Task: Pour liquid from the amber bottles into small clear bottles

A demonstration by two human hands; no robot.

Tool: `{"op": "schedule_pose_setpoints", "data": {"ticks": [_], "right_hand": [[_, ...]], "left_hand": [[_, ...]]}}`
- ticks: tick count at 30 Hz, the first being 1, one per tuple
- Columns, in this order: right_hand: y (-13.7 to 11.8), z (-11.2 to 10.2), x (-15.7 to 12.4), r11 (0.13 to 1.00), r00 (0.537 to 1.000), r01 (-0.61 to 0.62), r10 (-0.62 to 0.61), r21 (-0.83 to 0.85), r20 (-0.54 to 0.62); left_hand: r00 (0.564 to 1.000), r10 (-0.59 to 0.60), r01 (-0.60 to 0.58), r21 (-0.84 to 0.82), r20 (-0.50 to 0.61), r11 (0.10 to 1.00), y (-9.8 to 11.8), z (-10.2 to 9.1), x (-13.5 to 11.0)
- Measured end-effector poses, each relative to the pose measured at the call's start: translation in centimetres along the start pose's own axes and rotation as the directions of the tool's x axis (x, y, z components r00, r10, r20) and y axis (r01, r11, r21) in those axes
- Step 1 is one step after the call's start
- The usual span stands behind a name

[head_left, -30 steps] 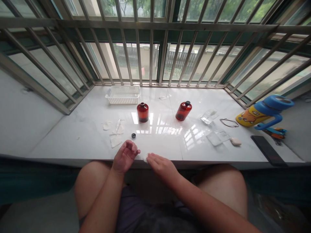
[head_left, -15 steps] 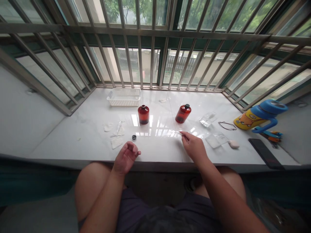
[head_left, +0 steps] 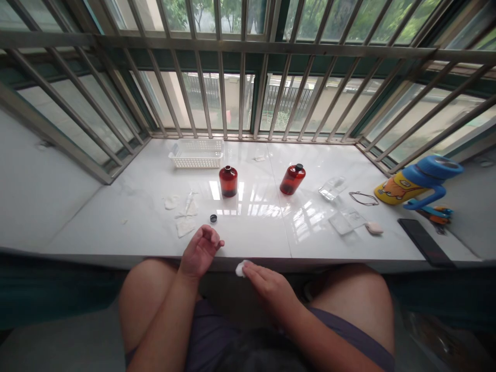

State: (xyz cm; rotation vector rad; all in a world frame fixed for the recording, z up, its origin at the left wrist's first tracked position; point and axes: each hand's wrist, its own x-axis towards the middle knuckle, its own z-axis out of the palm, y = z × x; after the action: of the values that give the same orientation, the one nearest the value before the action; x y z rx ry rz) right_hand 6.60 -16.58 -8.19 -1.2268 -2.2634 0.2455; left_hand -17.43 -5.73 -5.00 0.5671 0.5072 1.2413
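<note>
Right hand [head_left: 269,289]: fingers extended and nearly flat, fingertips on a white cotton wad [head_left: 241,268] at the front edge of the tabletop [head_left: 256,237]. Wad soft and fibrous, slightly bunched. Cannot tell whether it is gripped or only touched.

Left hand [head_left: 200,252]: fingers loosely curled, partly open, holding nothing, just behind the same edge.

Tabletop glossy white stone, veined, reflecting the window. Nearest the left hand, a small black cap [head_left: 213,218] lies on the surface. To its left, crumpled white gauze pieces [head_left: 186,226] lie around a thin clear plastic strip.

Farther back, two amber bottles stand upright, well apart: the open bottle [head_left: 228,181] has a bare neck; the capped bottle [head_left: 292,179] has a black cap. Behind the open one, a white perforated plastic basket [head_left: 196,154] sits against the sill.

To the right lie clear plastic packets [head_left: 347,221], a thin wire loop [head_left: 363,198], and a black phone [head_left: 425,249]. A yellow bottle with blue lid [head_left: 403,186] lies tilted on its side. Steel window bars [head_left: 240,103] close the far side.
</note>
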Motion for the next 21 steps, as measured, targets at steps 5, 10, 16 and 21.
{"op": "schedule_pose_setpoints", "data": {"ticks": [5, 10, 16, 21], "right_hand": [[0.3, -2.3, 1.2, 0.962, 0.981, -0.191, 0.196, 0.196, -0.006], [7.7, -8.5, 4.0, 0.851, 0.823, -0.519, 0.522, 0.079, -0.225], [16.4, -11.1, 7.9, 0.679, 0.703, -0.709, 0.660, -0.191, -0.266], [13.8, -6.7, 11.7, 0.820, 0.842, -0.540, 0.526, -0.189, -0.121]], "left_hand": [[1.000, -0.001, 0.001, 0.000, -0.006, 1.000, 0.0, 0.1, -0.1], [1.000, 0.002, -0.002, -0.009, 0.005, 1.000, 0.0, -0.1, 0.0], [1.000, -0.010, 0.010, -0.030, 0.020, 0.999, 0.0, -0.2, 0.1], [1.000, -0.006, 0.007, -0.035, 0.030, 0.999, 0.1, -0.2, 0.0]]}}
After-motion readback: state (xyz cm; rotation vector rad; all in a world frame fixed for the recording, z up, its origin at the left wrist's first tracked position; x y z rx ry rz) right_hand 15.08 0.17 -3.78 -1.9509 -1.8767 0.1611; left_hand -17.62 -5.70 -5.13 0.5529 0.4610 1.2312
